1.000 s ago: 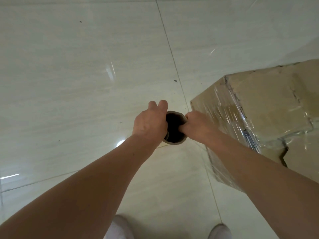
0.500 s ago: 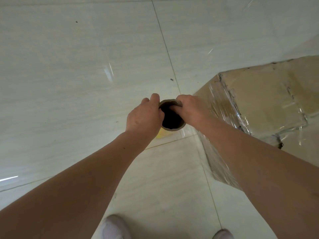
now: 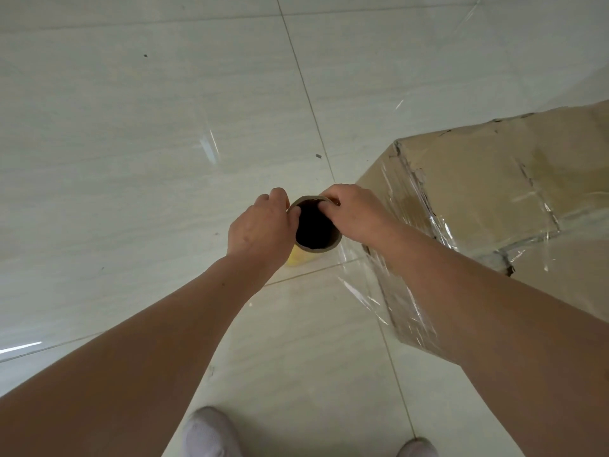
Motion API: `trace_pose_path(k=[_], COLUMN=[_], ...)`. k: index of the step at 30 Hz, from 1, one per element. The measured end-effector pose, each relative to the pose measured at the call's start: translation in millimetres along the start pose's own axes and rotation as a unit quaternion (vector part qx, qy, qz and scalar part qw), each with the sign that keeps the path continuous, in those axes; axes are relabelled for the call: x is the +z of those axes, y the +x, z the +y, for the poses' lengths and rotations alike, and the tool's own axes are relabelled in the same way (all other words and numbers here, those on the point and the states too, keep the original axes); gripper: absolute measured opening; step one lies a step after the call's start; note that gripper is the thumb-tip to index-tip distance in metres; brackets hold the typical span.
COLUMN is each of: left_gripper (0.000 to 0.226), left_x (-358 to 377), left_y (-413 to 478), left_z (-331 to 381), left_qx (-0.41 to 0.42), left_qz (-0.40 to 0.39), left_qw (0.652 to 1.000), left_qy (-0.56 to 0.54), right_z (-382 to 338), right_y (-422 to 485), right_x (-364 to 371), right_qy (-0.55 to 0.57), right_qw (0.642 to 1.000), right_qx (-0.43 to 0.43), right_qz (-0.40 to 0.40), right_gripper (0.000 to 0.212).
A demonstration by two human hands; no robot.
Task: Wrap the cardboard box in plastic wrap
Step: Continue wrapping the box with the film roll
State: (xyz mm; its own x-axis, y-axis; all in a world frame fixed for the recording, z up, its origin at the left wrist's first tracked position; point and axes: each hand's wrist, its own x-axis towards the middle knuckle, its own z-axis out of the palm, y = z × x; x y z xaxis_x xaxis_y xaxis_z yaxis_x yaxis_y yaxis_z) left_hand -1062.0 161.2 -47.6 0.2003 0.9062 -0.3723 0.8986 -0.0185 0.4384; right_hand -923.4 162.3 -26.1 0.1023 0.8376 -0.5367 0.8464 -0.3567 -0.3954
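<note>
Both hands, left (image 3: 260,230) and right (image 3: 357,214), grip brown cardboard-cored plastic wrap roll (image 3: 324,247) upright, fingers curled on rim, beside half-wrapped brown cardboard box (image 3: 487,192).

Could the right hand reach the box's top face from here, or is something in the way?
Probably yes: the cardboard box stands beside the right hand, nothing between them. But that hand grips the roll by its rim alongside the left hand, so it must let go first.

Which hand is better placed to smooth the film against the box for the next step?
Probably the right hand: it grips the roll on the side next to the cardboard box, where the film runs. The left hand grips the far side.
</note>
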Motion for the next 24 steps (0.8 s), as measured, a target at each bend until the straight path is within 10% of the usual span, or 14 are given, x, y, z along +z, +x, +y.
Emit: trace_pose_path(k=[7, 13, 24], left_gripper=[0.034, 0.03, 0.034], left_x=[3, 6, 17], left_y=[-15, -30, -72], left_z=[2, 15, 114], left_qx=[0.007, 0.168, 0.285], left_qz=[0.063, 0.182, 0.122], left_qw=[0.998, 0.969, 0.95], left_qy=[-0.022, 0.017, 0.038], right_z=[9, 27, 119], right_y=[-9, -21, -105], right_x=[-2, -26, -90], right_qy=[0.045, 0.041, 0.002], right_qw=[0.999, 0.994, 0.976], right_qx=[0.015, 0.017, 0.038], right_qz=[0.019, 0.097, 0.214], right_gripper=[0.041, 0.046, 0.045])
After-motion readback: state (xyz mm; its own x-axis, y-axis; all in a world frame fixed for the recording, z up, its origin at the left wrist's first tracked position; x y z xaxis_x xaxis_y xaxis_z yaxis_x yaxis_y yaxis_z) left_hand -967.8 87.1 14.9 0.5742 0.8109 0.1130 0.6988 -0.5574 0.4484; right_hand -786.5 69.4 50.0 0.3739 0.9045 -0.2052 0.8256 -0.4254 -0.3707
